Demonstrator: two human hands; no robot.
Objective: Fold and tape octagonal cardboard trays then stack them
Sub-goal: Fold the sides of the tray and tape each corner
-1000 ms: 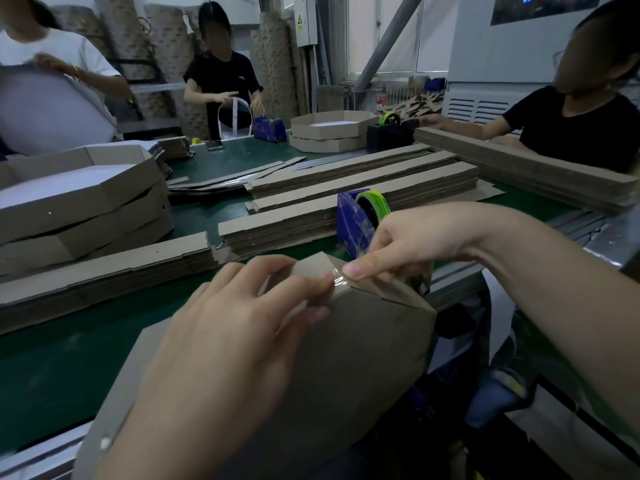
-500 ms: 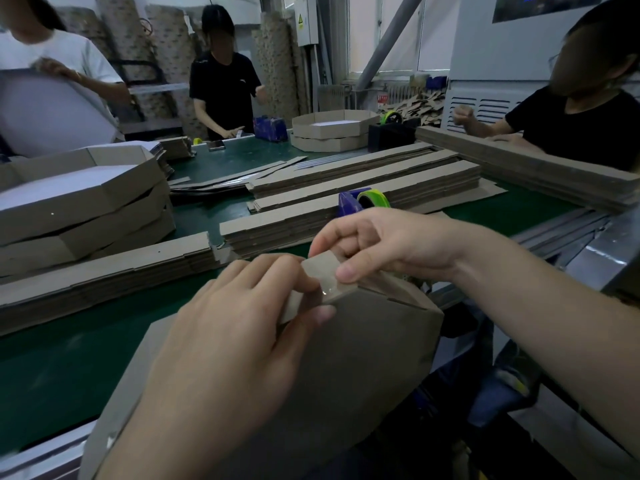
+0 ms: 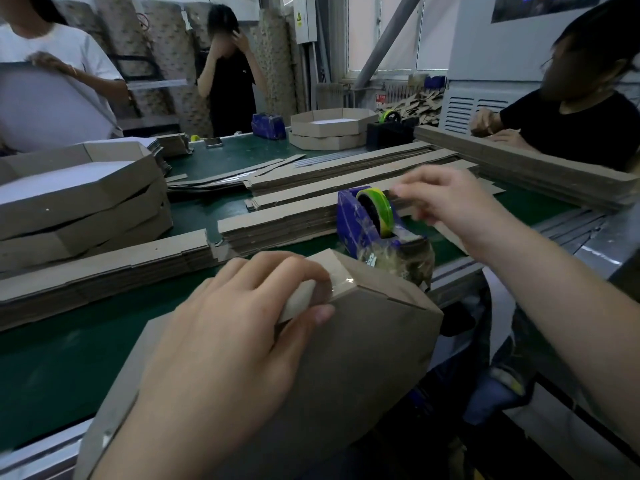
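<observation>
Left hand (image 3: pixel 221 341) is clamped on the taped corner of the tray (image 3: pixel 363 341), fingers curled over its wall. Tray's tipped up at the near edge of the table (image 3: pixel 52 368). Right hand (image 3: pixel 446 202) hovers over the blue tape dispenser (image 3: pixel 360 226), too blurry to call its grip.

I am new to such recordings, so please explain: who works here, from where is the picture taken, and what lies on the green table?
No machine: a person works with two bare hands, and the one camera sits on that person's head, looking down. The left hand grips a taped corner of a cardboard tray. The right hand is at the blue tape dispenser, too blurred to tell whether it holds tape. On the green table lie stacks of flat cardboard and, at the left, finished trays.
</observation>
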